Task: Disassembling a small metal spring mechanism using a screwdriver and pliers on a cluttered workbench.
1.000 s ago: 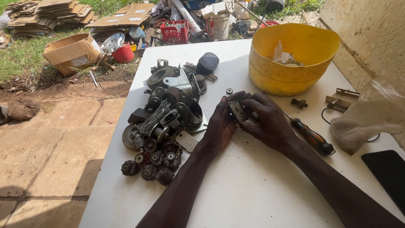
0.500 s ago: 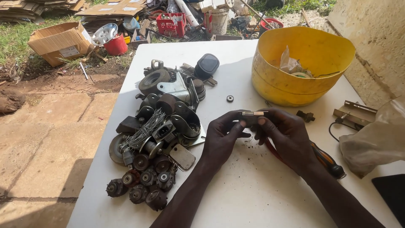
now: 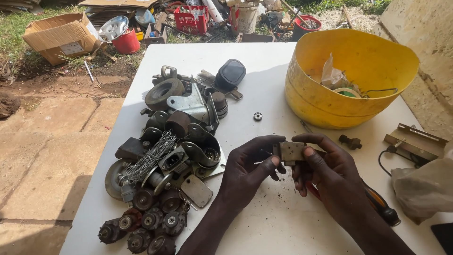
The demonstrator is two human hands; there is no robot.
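White table [image 3: 264,61] outdoors, junk and boxes along the top of frame. Centre frame: left hand [image 3: 250,170] and right hand [image 3: 330,172] both pinch a small metal block [image 3: 290,151], probably a latch. Caster pile [image 3: 165,156] at left, yellow tub [image 3: 325,101] upper right, screwdriver [image 3: 380,205] under the right wrist.

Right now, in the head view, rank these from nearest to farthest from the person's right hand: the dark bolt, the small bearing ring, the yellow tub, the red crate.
From the right hand:
1. Dark bolt, just beyond it on the table.
2. Small bearing ring, up and to the left.
3. Yellow tub, behind the bolt; its near wall is too close to the ring to call.
4. Red crate, on the ground beyond the table.
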